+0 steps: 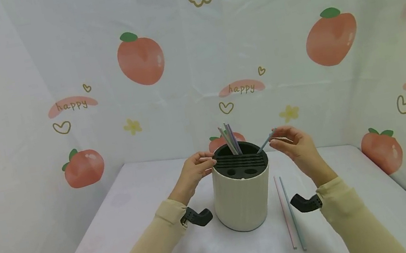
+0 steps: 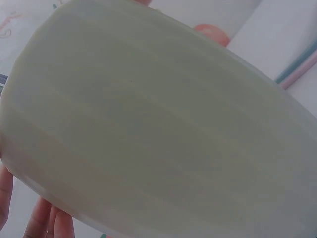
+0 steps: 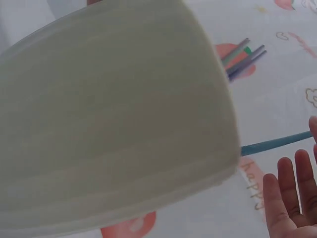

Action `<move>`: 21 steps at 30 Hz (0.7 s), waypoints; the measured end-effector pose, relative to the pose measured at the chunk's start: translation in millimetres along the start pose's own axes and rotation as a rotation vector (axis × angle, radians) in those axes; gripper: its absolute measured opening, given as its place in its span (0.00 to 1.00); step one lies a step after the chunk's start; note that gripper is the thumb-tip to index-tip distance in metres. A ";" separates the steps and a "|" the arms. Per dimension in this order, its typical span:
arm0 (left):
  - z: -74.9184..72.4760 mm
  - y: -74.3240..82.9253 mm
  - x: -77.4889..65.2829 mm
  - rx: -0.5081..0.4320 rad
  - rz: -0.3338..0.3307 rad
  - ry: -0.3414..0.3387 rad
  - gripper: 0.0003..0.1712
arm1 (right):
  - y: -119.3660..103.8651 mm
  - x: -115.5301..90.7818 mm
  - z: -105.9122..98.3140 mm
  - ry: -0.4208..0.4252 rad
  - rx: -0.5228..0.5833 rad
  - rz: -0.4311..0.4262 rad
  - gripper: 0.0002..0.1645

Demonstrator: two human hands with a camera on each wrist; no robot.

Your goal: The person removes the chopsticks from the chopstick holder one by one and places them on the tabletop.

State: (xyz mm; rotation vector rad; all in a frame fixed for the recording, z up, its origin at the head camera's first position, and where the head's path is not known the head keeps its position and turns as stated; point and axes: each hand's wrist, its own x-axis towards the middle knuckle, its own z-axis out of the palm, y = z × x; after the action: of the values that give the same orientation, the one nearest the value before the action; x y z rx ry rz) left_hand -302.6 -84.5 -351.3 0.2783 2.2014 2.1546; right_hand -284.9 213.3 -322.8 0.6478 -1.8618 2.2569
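A cream ribbed knife block point(image 1: 243, 202) with a black slotted insert point(image 1: 239, 163) stands upright on the table. My left hand point(image 1: 193, 172) holds its left rim, thumb at the near side; in the left wrist view fingertips point(image 2: 37, 220) show along the block's edge. At the right, my right hand point(image 1: 298, 148) pinches the upper end of a blue chopstick point(image 1: 266, 142), tilted, its lower end in the block's open rear compartment. The right wrist view shows this blue chopstick point(image 3: 275, 143) beyond the rim. Several pastel chopsticks point(image 1: 231, 139) lean in that same compartment.
On the white table point(image 1: 132, 210), right of the block, lie a pink chopstick point(image 1: 285, 215) and a blue chopstick point(image 1: 293, 214), nearly parallel. A white curtain point(image 1: 178, 27) printed with peaches surrounds the table at the back and sides. Each wrist wears a black camera mount.
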 end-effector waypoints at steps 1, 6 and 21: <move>-0.1 -0.3 0.1 -0.001 -0.001 0.001 0.13 | 1.6 0.4 1.4 0.000 0.001 0.000 0.17; -0.5 -1.4 0.9 -0.002 0.001 0.001 0.13 | 9.2 2.5 5.2 0.007 -0.014 0.000 0.16; -0.1 -1.4 0.6 -0.007 0.000 -0.001 0.14 | 19.5 5.9 8.6 0.022 -0.021 0.018 0.17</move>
State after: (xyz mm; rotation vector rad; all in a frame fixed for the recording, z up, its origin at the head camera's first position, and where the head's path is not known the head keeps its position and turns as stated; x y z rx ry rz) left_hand -303.4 -84.5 -352.7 0.2787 2.1930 2.1617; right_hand -295.5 199.8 -336.6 0.6028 -1.8863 2.2426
